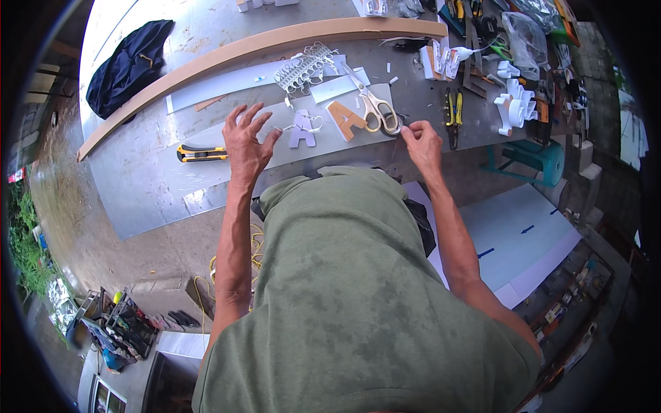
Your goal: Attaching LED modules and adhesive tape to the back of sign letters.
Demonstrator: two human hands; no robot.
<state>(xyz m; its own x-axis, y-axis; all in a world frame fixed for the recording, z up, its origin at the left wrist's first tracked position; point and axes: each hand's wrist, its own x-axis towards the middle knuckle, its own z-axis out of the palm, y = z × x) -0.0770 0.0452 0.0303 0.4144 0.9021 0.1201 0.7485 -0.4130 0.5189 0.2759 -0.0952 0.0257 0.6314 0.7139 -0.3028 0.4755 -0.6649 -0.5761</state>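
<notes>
Pale letter-shaped cutout (301, 129) with thin white wire lies on the grey worktable (138, 179), just beside left hand (245, 141), fingers spread wide, holding nothing. Right hand (421, 143) pinched narrow near the scissors (375, 107); can't tell what it grips. Brown letter cutout (344, 119) sits between the hands. Looks mid-assembly: white finished-looking letters (516, 103) stacked far right, loose LED module string (303, 67) unused. Yellow utility knife (201, 153) left. No containers clearly visible.
</notes>
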